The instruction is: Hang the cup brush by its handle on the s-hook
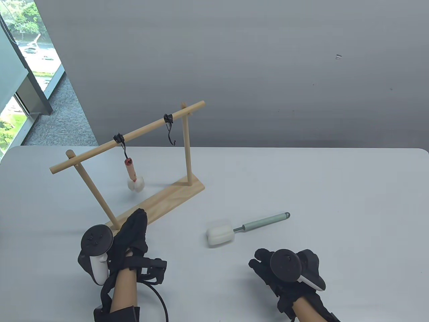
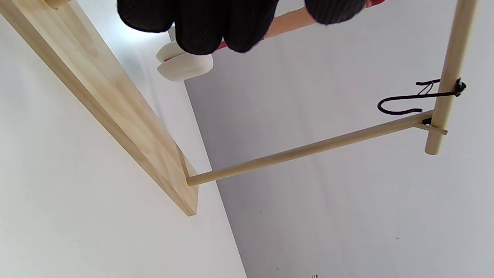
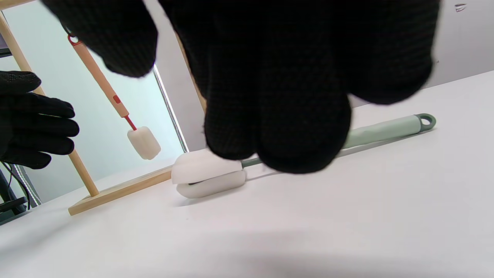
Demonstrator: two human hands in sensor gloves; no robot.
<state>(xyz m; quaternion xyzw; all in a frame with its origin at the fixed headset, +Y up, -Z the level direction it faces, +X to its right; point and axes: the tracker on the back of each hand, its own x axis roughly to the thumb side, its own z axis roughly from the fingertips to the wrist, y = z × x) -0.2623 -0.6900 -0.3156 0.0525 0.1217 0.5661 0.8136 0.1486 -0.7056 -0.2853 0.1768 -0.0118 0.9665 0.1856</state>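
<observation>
On the white surface [image 1: 335,201], right of centre in the table view, lies the cup brush [image 1: 246,228]. It has a slim pale green handle with a small ring at the far end, a thin metal neck, and a soft white sponge head that looks blocky and a little rounded. It lies flat, the sponge toward the lower left and the ring toward the upper right, and no hand touches it.

Left of centre stands a wooden rack [image 1: 134,161]: a flat light pine base, two thin round posts and a round bar laid across them at a slope. Two black wire s-hooks hang from the bar. The left s-hook [image 1: 121,144] carries a second brush [image 1: 133,176] with a pinkish handle and a white sponge head that hangs just above the base. The right s-hook [image 1: 170,129] is bare, its lower curve free.

The left hand [image 1: 132,236], in a black knitted glove, is at the near end of the base beside the near post, fingers stretched forward and holding nothing. The right hand [image 1: 285,268] is low in the frame, near the sponge head but apart from it; its fingers hang loosely together and grip nothing.
</observation>
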